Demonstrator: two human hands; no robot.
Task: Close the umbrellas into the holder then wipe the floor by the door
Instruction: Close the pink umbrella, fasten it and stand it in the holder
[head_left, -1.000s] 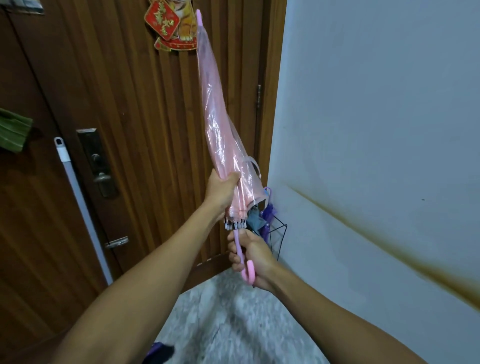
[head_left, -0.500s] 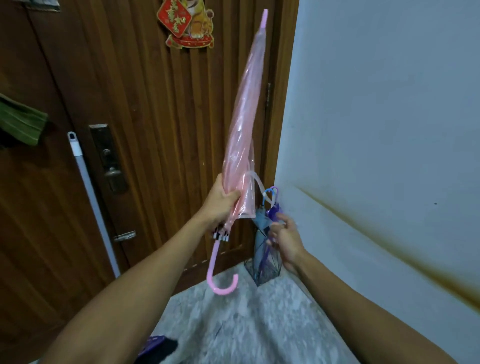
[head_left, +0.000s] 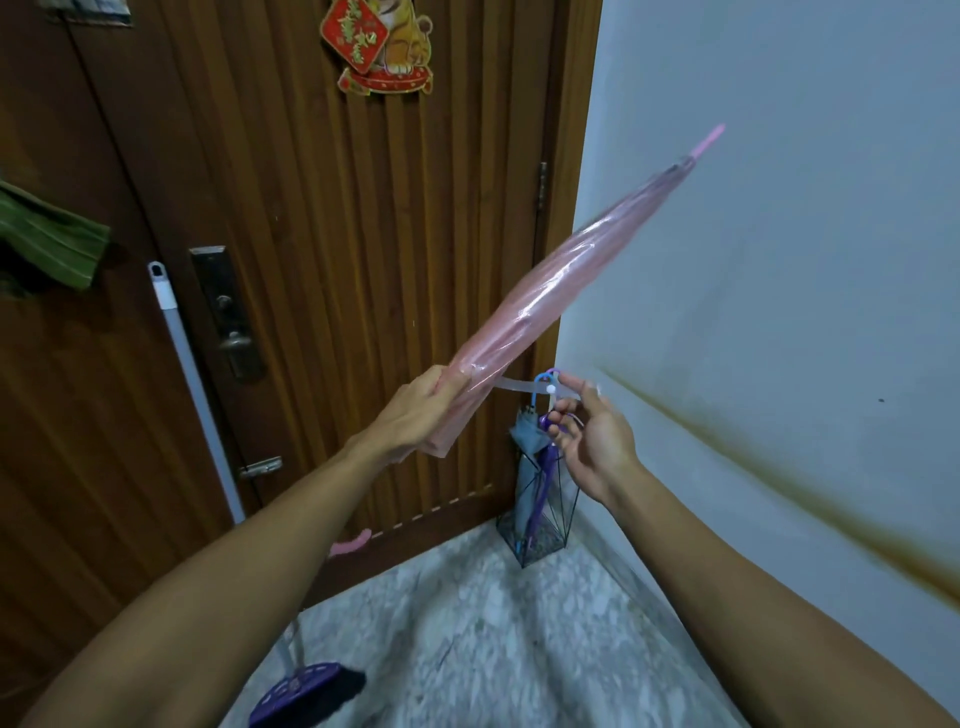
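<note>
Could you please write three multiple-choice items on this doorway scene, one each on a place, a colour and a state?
1. Where does the holder stand?
A. In the corner between door and wall
B. In the middle of the floor
C. Hung on the door

2. What colour is the umbrella in the left hand?
A. Green
B. Pink
C. Black

3. What is the right hand doing?
A. Hanging idle
B. Holding the mop
C. Pinching the umbrella's strap

Answers:
1. A, the wire holder sits on the floor at the door's hinge side by the wall.
2. B, its folded canopy is clear pink.
3. C, fingertips meet at the strap's snap end.
</note>
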